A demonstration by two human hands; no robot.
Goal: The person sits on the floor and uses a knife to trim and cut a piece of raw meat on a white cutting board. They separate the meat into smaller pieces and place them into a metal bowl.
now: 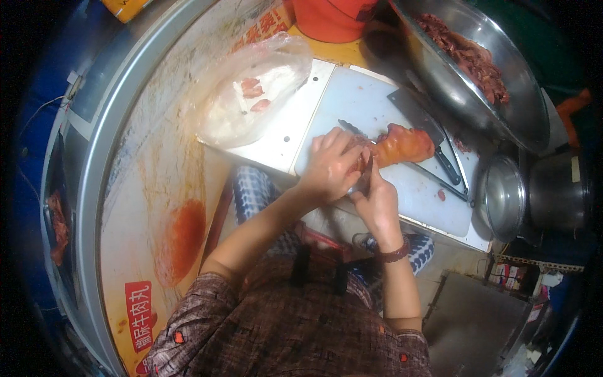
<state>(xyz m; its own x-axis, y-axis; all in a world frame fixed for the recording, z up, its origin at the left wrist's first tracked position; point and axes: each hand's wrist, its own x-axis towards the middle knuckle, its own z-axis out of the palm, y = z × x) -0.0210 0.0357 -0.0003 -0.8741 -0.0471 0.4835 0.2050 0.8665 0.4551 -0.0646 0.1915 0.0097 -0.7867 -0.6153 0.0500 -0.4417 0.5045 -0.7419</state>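
Observation:
On a white plastic cutting board (pixel 325 108) lies a browned, glossy piece of skin-on meat (pixel 406 144), probably a cooked knuckle. My left hand (pixel 332 165) grips its near, torn end, fingers curled over the meat. Close beside it, my right hand (pixel 380 205) is closed around what looks like a small knife (pixel 364 176). Its dark blade touches the meat between my two hands; the handle is hidden in my palm. A cleaver (pixel 414 110) lies flat behind the meat. To the right rests a black-handled knife (pixel 447 165).
A clear plastic bag (pixel 216 113) with several meat scraps (pixel 252 89) lies left of the board. At upper right a large steel bowl (pixel 443 89) holds shredded meat (pixel 464 56). A smaller steel bowl (pixel 505 198) stands at right. Behind sits a red bucket (pixel 330 21).

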